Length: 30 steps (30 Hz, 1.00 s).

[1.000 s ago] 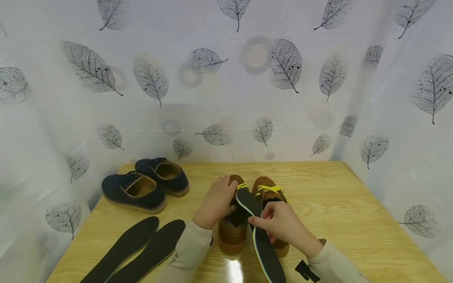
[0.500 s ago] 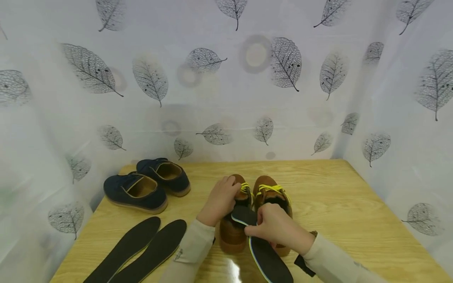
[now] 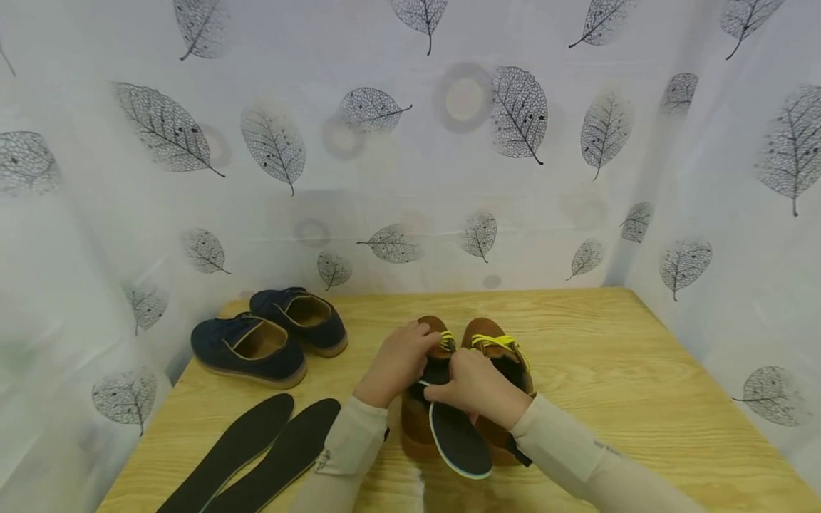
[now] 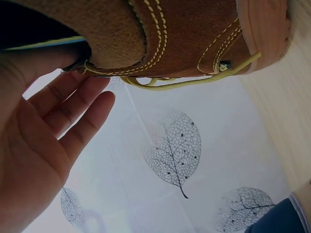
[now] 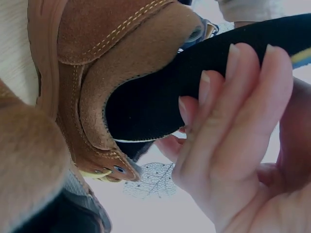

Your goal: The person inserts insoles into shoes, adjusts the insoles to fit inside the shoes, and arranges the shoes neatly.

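Observation:
Two brown lace-up shoes with yellow laces stand side by side in the head view. My left hand (image 3: 396, 365) holds the left brown shoe (image 3: 418, 430) near its tongue. In the left wrist view, that thumb reaches into the opening while the fingers stay outside. Between fingers and thumb, my right hand (image 3: 479, 386) grips a black insole (image 3: 460, 443) with a white-blue edge. The insole's front end sits inside the left shoe's opening, as the right wrist view shows; its rear end sticks out behind. Beside it, the right brown shoe (image 3: 485, 333) is partly covered by my right hand.
Two navy shoes (image 3: 246, 349) with tan lining stand at the back left of the wooden table (image 3: 616, 370). A pair of black insoles (image 3: 282, 449) lies at the front left. Behind the table hangs a white curtain (image 3: 410, 171) printed with leaves.
My right hand has moved the insole down and then forward, so its front end has gone from above the left brown shoe into the opening. The left hand stays on that shoe.

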{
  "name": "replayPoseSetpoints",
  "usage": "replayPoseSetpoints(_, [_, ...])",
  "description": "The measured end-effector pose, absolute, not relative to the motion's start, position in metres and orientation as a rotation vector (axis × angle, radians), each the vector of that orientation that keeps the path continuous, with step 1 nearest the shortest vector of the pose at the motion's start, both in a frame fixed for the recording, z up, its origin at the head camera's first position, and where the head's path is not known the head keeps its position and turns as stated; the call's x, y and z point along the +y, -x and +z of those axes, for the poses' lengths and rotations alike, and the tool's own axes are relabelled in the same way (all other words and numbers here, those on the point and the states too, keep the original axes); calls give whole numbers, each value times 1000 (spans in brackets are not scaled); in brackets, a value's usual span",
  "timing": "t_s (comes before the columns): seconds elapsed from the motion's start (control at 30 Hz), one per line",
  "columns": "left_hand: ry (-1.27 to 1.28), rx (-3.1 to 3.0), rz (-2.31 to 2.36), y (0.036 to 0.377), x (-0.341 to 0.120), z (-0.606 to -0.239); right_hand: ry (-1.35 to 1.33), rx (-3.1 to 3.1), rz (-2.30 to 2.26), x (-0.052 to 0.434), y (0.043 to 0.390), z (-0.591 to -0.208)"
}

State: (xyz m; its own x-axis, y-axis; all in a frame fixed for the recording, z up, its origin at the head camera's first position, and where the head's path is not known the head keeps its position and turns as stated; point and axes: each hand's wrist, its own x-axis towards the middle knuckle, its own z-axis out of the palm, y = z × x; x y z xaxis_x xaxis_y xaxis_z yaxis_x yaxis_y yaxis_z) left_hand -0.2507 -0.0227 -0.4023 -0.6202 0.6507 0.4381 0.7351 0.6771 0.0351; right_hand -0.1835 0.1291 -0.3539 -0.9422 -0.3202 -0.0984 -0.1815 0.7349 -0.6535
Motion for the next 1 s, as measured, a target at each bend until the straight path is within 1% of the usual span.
replayPoseSetpoints(0.27, [1058,-2538,-330,250,-20,-400,310,2758,-1010,126,193,-360])
replayPoseSetpoints(0.53, [1071,-2567,-353,250,-20,-398,344,2783,-1016,124,199,-366])
replayPoseSetpoints(0.8, [1073,-2600,-399,252,-21,-399,340,2825,-905,117,207,-368])
replayPoseSetpoints(1.0, [1070,-2607,-389,250,-24,-398,484,2957,-676,107,199,-368])
